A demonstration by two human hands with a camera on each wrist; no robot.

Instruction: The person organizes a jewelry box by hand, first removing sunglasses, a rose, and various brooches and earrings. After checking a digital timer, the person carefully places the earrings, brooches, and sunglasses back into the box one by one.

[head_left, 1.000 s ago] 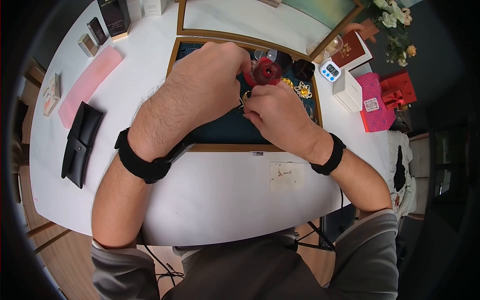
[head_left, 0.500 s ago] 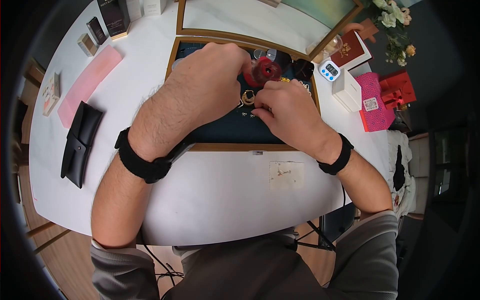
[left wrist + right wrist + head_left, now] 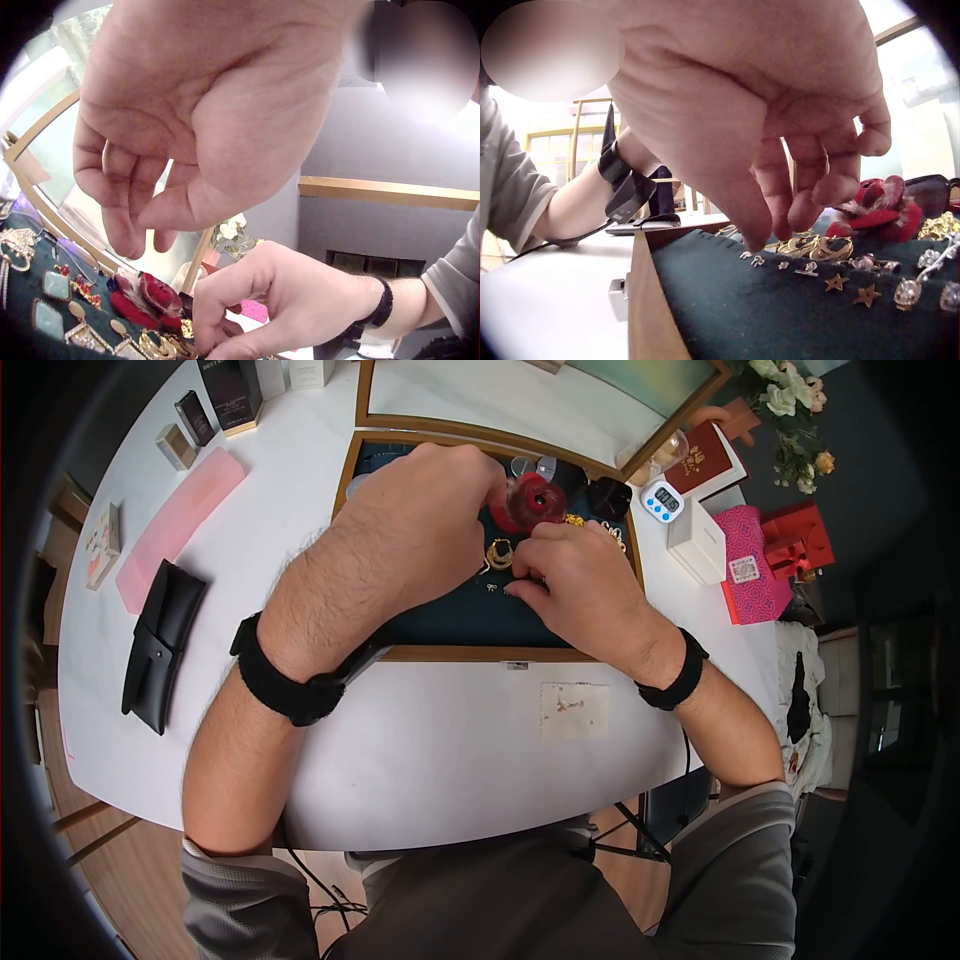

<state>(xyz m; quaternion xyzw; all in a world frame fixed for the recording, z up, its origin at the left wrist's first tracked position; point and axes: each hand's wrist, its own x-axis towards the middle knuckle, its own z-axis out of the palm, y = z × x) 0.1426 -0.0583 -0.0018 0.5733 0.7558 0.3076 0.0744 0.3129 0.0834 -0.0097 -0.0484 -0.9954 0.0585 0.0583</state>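
Observation:
A wooden-framed box (image 3: 450,655) lined with dark green cloth (image 3: 727,300) holds jewellery. My left hand (image 3: 410,525) is above its left part; in the left wrist view the hand (image 3: 202,112) has loosely bent fingers with nothing visible between them. My right hand (image 3: 585,585) is over the right part. In the right wrist view, its thumb and fingertips (image 3: 761,236) are just above small silver studs (image 3: 757,261), beside gold hoops (image 3: 814,246); whether they touch a stud is unclear. Star-shaped studs (image 3: 867,295) lie nearby, and a red flower ornament (image 3: 535,502) sits behind the hands.
The box's glass lid (image 3: 480,405) stands raised behind. A black case (image 3: 163,650) and pink strip (image 3: 180,530) lie left. At right are a timer (image 3: 661,502), a white box (image 3: 696,543) and a pink box (image 3: 748,570). A small card (image 3: 574,710) lies in front.
My right hand has moved slightly right and away from my left hand, uncovering the gold hoops and small studs. My left hand has stayed nearly in place.

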